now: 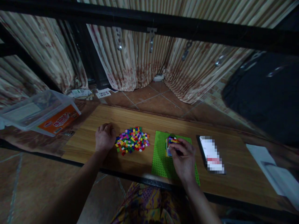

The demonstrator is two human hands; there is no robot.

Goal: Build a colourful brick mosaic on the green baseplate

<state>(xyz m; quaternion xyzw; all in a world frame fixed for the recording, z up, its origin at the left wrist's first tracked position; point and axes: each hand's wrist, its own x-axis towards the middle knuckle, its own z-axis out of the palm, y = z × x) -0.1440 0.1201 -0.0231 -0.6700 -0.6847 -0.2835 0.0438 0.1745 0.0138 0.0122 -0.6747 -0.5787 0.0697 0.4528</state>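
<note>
Small multicoloured toy bricks (pixel 133 140) lie in a loose pile on the wooden board. Just left of the pile, my left hand (pixel 105 137) rests on the board with its fingers curled in, and nothing shows in it. A green studded baseplate (pixel 161 161) lies to the right of the pile. On its upper part stands a small brick build (pixel 168 151) in several colours. My right hand (pixel 185 157) is over the build, thumb and fingers pinched together at its top. The fingers partly cover the build, and the exact brick between them is hard to make out.
A tablet or phone (pixel 211 155) with a blurred screen lies right of the baseplate. Pale sheets (pixel 266 165) lie at the far right. A clear plastic box (pixel 53 115) with an orange label stands at the left. A dark bar (pixel 149 20) crosses above, before striped curtains (pixel 130 62).
</note>
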